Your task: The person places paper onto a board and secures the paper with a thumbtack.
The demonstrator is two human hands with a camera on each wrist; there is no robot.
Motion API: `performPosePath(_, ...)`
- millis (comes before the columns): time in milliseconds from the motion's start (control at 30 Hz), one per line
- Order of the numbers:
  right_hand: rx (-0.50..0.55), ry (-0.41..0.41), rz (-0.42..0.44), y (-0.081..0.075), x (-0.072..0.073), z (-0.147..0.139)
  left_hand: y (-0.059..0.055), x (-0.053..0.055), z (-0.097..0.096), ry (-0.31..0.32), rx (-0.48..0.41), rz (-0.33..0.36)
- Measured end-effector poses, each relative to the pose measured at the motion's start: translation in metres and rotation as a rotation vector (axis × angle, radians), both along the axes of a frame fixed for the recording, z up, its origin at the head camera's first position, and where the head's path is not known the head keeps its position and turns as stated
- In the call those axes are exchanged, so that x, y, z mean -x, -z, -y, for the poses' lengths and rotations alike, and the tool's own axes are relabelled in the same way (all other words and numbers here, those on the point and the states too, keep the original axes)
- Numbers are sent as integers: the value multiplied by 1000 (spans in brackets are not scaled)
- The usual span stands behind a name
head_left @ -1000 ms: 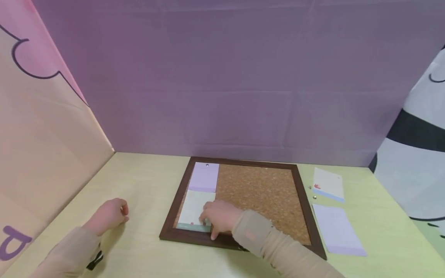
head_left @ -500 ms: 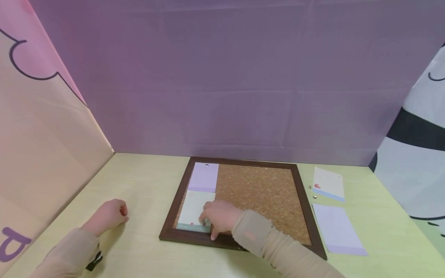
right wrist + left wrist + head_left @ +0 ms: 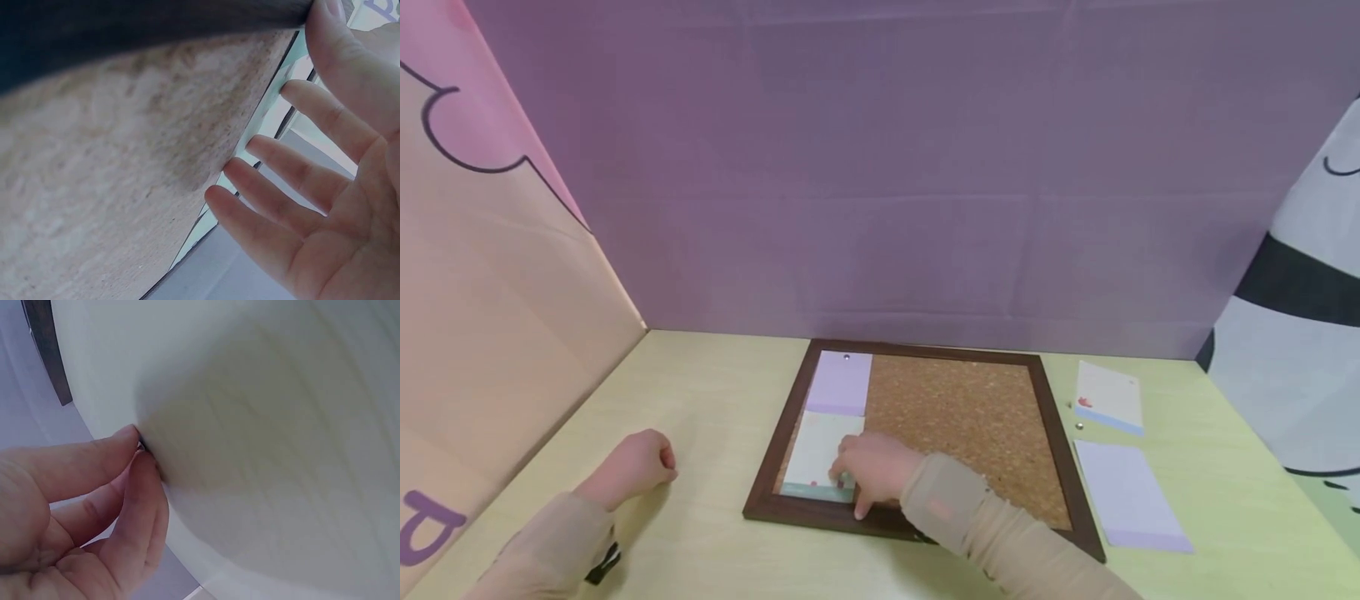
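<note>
On the table lies a corkboard (image 3: 955,417) in a dark brown frame. A lilac card (image 3: 838,383) is at its upper left, with a silver thumbtack (image 3: 847,357) near the card's top edge. Below it lies a white card (image 3: 820,450) with a green bottom band. My right hand (image 3: 880,467) rests on this card's lower right, fingertips touching it and thumb on the frame; its fingers look fairly straight in the right wrist view. Left of the board, my left hand (image 3: 636,467) is just above the table, pinching a tiny shiny thumbtack (image 3: 142,446), mostly hidden by thumb and forefinger.
Right of the board lie a white card (image 3: 1108,396) with a blue band and a lilac card (image 3: 1131,496). Small silver thumbtacks (image 3: 1079,427) sit between these cards and the frame. A purple backdrop (image 3: 925,183) stands behind the table.
</note>
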State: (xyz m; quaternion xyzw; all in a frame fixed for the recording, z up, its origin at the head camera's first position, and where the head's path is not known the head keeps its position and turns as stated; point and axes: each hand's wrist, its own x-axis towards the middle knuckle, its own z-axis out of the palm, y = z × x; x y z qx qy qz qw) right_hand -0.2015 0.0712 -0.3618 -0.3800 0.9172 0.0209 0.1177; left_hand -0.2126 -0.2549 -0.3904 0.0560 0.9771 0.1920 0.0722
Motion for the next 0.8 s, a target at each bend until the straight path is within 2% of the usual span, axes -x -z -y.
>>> performPosePath(400, 3, -1, -7, 0, 0, 0, 2, -1, 2, -21, -25, 24)
performPosePath(800, 5, -2, -10, 1, 0, 0, 5, 1, 1, -13, -37, 13)
